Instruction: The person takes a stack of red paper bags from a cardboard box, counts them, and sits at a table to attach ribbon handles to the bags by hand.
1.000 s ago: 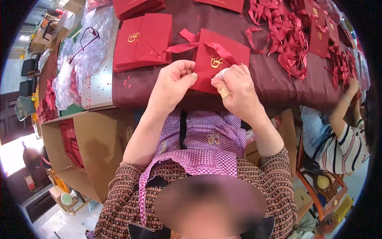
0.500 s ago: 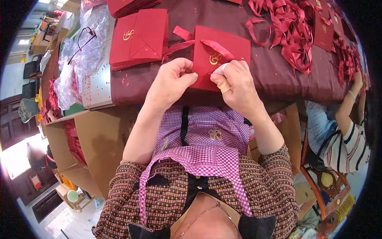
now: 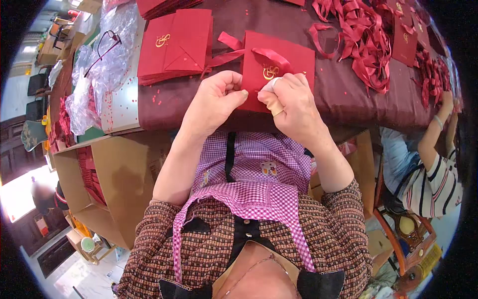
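Observation:
A red paper gift bag (image 3: 254, 74) with gold lettering lies flat near the table edge, between my hands. At its left edge my left hand (image 3: 217, 102) is closed, thumb tip against the bag and the other fingers curled. My right hand (image 3: 297, 104) is closed in a pinch over the bag's lower right; its fingers hide what they hold. A white cover and a beige band wrap its digits. A red satin ribbon (image 3: 273, 57) crosses the bag's front and runs down under my right hand. More ribbon (image 3: 226, 59) sticks out past the bag's left side.
A stack of red folded bags (image 3: 174, 42) stands left on the dark tablecloth (image 3: 328, 107). Tangled red ribbons (image 3: 366, 50) lie at right. Glasses (image 3: 103, 52) rest on clear plastic wrap at left. Cardboard boxes (image 3: 124, 184) stand below the table. Another person's arm (image 3: 432, 132) reaches in at right.
My right hand has shifted slightly left and turned a little over the bag. My left hand stays at the bag's edge. The view has moved slightly.

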### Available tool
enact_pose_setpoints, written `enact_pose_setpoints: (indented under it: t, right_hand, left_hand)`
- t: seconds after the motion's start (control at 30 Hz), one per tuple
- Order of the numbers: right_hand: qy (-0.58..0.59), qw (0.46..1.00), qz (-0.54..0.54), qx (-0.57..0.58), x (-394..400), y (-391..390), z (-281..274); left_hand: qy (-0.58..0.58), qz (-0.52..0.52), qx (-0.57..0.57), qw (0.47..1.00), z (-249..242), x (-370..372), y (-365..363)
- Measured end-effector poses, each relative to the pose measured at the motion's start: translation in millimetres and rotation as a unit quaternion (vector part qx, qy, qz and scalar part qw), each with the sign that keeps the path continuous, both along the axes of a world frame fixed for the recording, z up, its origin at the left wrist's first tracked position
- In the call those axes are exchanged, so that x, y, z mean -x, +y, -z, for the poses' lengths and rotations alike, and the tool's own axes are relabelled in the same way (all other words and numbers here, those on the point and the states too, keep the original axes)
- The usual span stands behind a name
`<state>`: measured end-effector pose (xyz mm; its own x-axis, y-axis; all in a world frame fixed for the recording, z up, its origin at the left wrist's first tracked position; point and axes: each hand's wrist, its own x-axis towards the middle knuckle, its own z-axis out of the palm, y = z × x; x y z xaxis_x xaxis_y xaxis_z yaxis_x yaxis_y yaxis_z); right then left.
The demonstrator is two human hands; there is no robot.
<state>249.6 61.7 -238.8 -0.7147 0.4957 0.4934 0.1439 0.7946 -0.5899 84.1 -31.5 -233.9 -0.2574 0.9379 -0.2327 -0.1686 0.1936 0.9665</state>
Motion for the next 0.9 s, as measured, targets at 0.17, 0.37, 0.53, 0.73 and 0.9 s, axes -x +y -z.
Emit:
enact_pose_setpoints:
  t: [0.17, 0.37, 0.53, 0.73, 0.9]
  right_hand:
    - [-0.020, 1.000, 0.003, -0.022, 6, -2, -9]
    - [-0.032, 0.999, 0.001, -0.029, 6, -2, -12]
    - [-0.054, 0.998, -0.004, -0.029, 6, -1, -18]
    - [-0.064, 0.997, -0.008, -0.032, 4, 0, -18]
    - [-0.060, 0.992, 0.009, -0.113, 7, -3, -21]
  left_hand:
    - [0.036, -0.011, -0.030, 0.999, 4, -6, -1]
    - [0.079, -0.022, -0.035, 0.996, 0, -11, -3]
    - [0.108, -0.027, -0.035, 0.993, -5, -15, -4]
    - [0.155, -0.037, -0.062, 0.985, -1, -21, -4]
    - [0.214, -0.036, -0.071, 0.974, -2, -25, -2]
